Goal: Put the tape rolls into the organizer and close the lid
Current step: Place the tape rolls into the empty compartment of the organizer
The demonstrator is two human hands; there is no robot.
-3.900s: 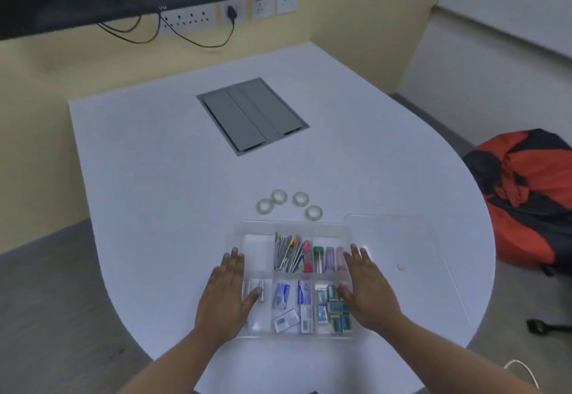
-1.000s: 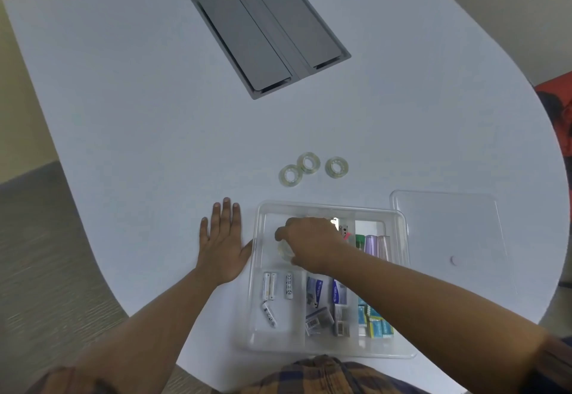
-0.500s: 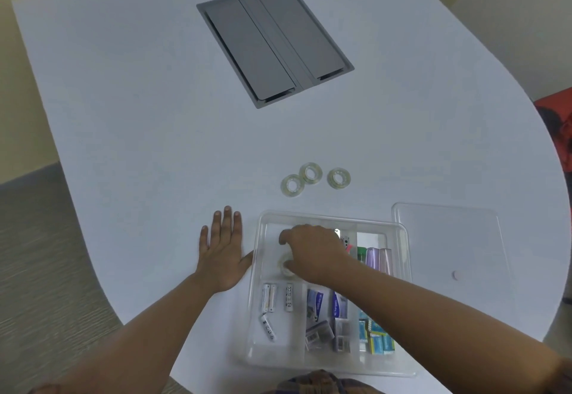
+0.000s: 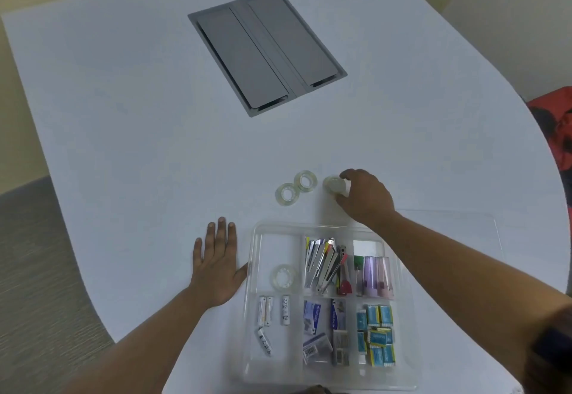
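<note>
A clear plastic organizer (image 4: pixel 252 257) sits at the table's near edge. One clear tape roll (image 4: pixel 283 276) lies in its upper left compartment. Two more tape rolls (image 4: pixel 288 194) (image 4: pixel 305 181) lie on the table just beyond the organizer. My right hand (image 4: pixel 363 197) has its fingers closed around a third loose tape roll (image 4: pixel 333 184), which is tilted up on the table. My left hand (image 4: pixel 216 266) rests flat on the table, fingers spread, against the organizer's left wall. The clear lid (image 4: pixel 464 229) lies on the table to the right, partly under my right forearm.
The other compartments hold batteries (image 4: pixel 269 311), staplers and clips (image 4: pixel 323 265), small tubes (image 4: pixel 376 276) and little boxes (image 4: pixel 376 331). A grey cable hatch (image 4: pixel 266 50) is set into the white table (image 4: pixel 123 115) farther back. A red and black bag (image 4: pixel 557 133) lies off the right edge.
My right hand left one tape roll in the upper left compartment, moved out beyond the organizer and closed on the rightmost loose roll. My left hand stayed flat.
</note>
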